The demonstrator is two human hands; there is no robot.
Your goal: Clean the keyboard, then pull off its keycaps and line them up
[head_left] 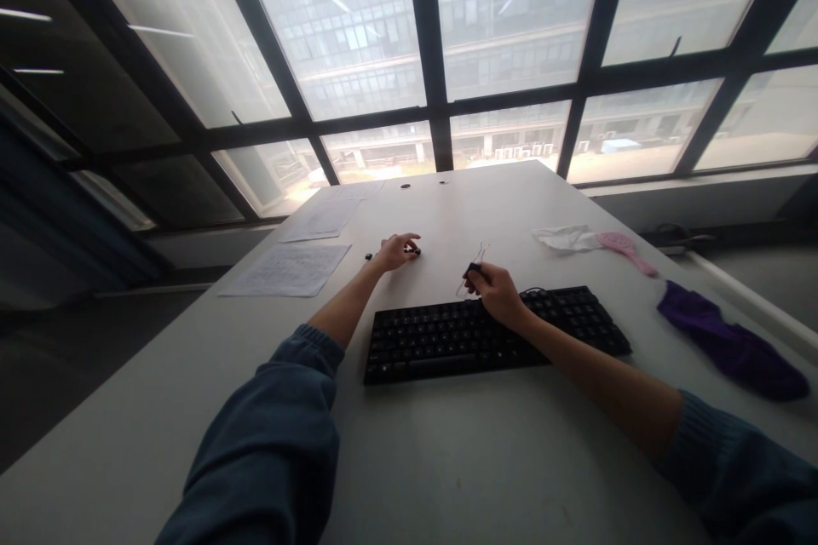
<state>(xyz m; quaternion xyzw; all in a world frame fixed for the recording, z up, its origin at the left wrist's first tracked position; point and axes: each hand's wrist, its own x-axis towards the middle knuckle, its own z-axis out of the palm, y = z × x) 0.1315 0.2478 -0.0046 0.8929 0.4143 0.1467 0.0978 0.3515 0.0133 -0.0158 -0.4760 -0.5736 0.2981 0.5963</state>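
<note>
My right hand (495, 285) is closed around a small tool (474, 270) with a black middle and thin wire loops sticking out at both ends. It is held just above the back edge of a black keyboard (434, 339), and the right wrist crosses over the keys. Farther back on the white table, my left hand (396, 252) reaches down with thumb and fingers apart. Small black pieces (414, 252) lie at its fingertips, too small to make out clearly. Another small black piece (369, 255) rests left of that hand.
Sheets of paper (287, 271) lie on the table's left side. On the right are a white tissue (566, 238), a pink hairbrush (619, 245) and a purple cloth item (728, 341). Windows (511, 17) stand behind the white table (498, 451).
</note>
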